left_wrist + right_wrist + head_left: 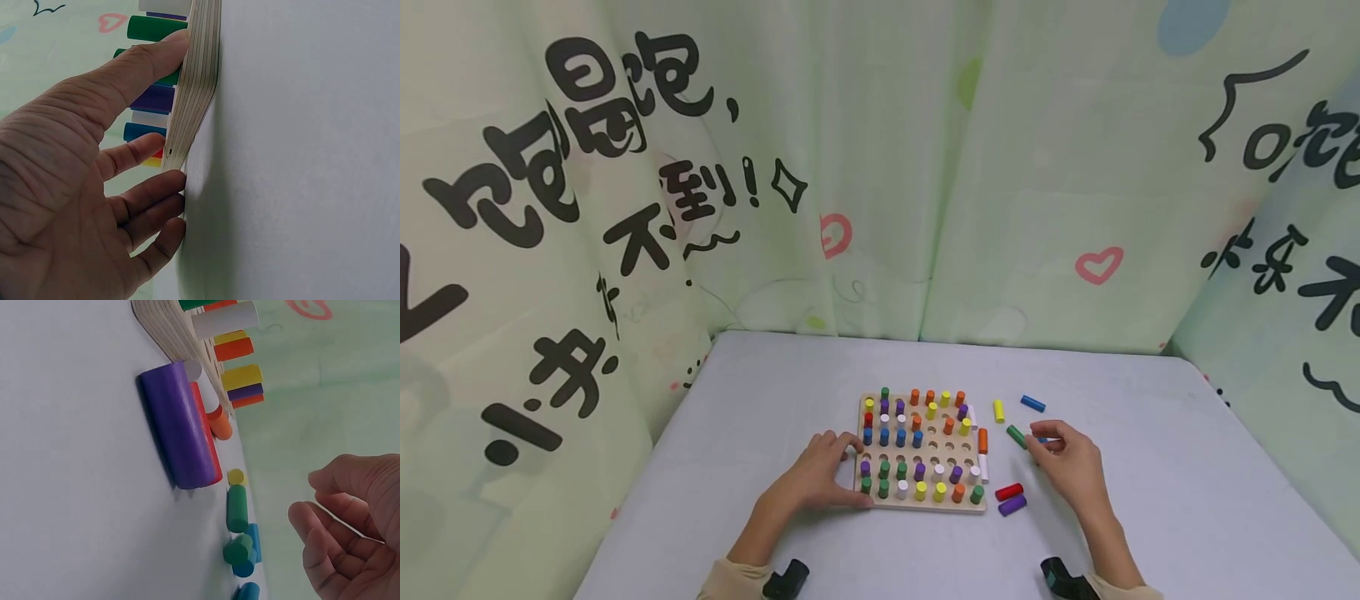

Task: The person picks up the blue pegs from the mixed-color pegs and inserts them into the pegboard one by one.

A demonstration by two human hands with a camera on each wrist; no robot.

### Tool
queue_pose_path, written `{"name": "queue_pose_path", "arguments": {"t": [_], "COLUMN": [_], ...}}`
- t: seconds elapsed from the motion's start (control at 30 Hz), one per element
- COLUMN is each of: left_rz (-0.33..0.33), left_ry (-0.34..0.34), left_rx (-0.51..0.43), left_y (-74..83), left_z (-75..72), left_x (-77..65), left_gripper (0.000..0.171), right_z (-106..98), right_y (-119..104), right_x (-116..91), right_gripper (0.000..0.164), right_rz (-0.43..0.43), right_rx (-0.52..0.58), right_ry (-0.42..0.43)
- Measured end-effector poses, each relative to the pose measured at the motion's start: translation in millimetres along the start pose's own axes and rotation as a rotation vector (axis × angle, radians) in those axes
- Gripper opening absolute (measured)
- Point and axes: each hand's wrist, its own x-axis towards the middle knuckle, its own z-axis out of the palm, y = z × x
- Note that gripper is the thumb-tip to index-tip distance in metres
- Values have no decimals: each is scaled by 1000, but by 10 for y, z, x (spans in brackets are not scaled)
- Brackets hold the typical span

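A wooden pegboard (925, 503) carries rows of colored pegs, with bare holes toward its right middle. My left hand (826, 473) is at the board's left side: the thumb touches the near corner and the index finger the left edge. In the left wrist view, that hand's (81, 194) other fingers are loosely bent near the tabletop. My right hand (1071, 467) hovers right of the board, by a loose green peg (1017, 436) and a partly hidden blue peg (1042, 439). In the right wrist view, the hand's (359, 531) thumb and fingers stand apart, with nothing between them.
Loose pegs lie right of the board: yellow (998, 411), blue (1033, 403), red (1009, 492) and purple (1012, 505). An orange peg (982, 440) and a white peg (983, 468) lie along its right edge. Printed curtains (1015, 208) surround the table (790, 375).
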Motion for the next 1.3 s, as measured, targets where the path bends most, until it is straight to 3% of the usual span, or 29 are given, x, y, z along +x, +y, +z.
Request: {"name": "queue_pose_path", "arguments": {"t": [0.5,1.3], "left_rz": [10,12], "left_ry": [-2,-5], "left_rx": [-7,2], "left_y": [-23,-12], "left_z": [9,-11], "left_x": [-14,-2], "left_gripper": [70,72], "right_z": [-58,-37], "right_y": [201,302], "right_x": [20,204], "right_gripper": [30,33], "right_rz": [12,71], "right_rx": [-53,-107], "right_ry": [-35,-59]}}
